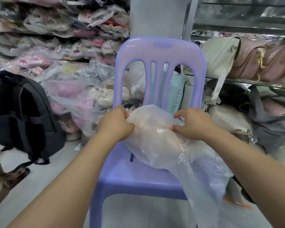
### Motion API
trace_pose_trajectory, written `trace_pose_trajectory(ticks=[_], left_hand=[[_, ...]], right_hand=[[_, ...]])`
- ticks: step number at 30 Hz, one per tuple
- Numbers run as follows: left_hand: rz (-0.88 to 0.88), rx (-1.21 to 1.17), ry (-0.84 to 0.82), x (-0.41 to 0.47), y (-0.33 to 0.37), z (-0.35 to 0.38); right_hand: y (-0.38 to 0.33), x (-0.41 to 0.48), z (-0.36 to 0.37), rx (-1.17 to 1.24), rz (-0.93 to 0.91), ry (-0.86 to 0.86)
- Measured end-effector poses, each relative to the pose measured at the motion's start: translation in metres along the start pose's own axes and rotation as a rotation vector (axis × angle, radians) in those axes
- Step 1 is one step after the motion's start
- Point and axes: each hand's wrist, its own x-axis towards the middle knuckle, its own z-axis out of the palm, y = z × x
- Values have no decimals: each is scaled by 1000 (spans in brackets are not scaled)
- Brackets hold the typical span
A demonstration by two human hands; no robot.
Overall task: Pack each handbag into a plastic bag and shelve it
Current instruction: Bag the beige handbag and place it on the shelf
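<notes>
two bare hands meet on a bundle lying on the seat of a lilac plastic chair (135, 178). the bundle is a pale, cream-pink handbag (152, 122) already inside a clear plastic bag (187, 165). its outline shows only dimly through the film, so its details cannot be told. the left hand (115, 125) has its fingers curled tight into the plastic at the far left end of the bundle, near the chair's backrest. the right hand (193, 124) grips the plastic at the right of that end, thumb on the near side and fingers hooked over the top. the two hands are apart, with a stretch of covered handbag between them. the loose end of the plastic bag trails toward the camera and hangs off the front right edge of the seat. a black backpack (23, 112) stands on the floor (39, 181) to the left of the chair, beside heaps of bagged shoes (72, 92). on the right, a shelf (234, 79) carries a beige handbag (220, 58) and a pink handbag (270, 63) with a gold chain.
</notes>
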Motion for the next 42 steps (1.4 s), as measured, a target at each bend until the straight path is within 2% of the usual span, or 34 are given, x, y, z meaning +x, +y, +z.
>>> trace_pose_trajectory(ticks=[2,4,7,9,11,14,17,20,22,24,27,29,30,33,35,37,42], left_hand=[[16,-83,126,-2,10,0],[110,-191,302,-5,22,0],[216,-520,475,-9,42,-4],[229,-736,468,-15,59,-6],[276,-903,405,-22,72,-6],[325,-1057,255,-29,85,-2],[289,-1226,123,-35,92,-4],[168,-1463,28,-35,94,-16],[200,-1398,88,-31,91,-20],[318,-1228,172,-28,90,-19],[339,-1116,245,-25,82,-13],[245,-1135,266,-22,75,-8],[183,-1167,260,-21,72,-6],[93,-1251,157,-15,61,-3],[93,-1279,54,-13,54,-4],[78,-1302,-21,-13,48,-2],[-16,-1371,-70,-16,43,-5]], right_hand=[[-13,1,-11,-9,26,86],[-28,-1,-28,216,36,187],[-57,-13,-57,583,54,45],[-72,-15,-71,754,77,-65],[-80,-13,-80,902,60,-74],[-81,-10,-86,1022,-93,190],[-73,-13,-87,949,-351,422],[-63,-5,-82,803,-493,618],[-57,0,-75,674,-563,799],[-52,1,-70,483,-609,976],[-51,4,-59,383,-494,1069],[-54,3,-53,444,-405,1019],[-57,1,-50,491,-400,942],[-64,-3,-45,628,-375,559],[-66,-3,-42,654,-322,385],[-66,-1,-38,667,-294,287],[-66,-4,-29,713,-303,125]])
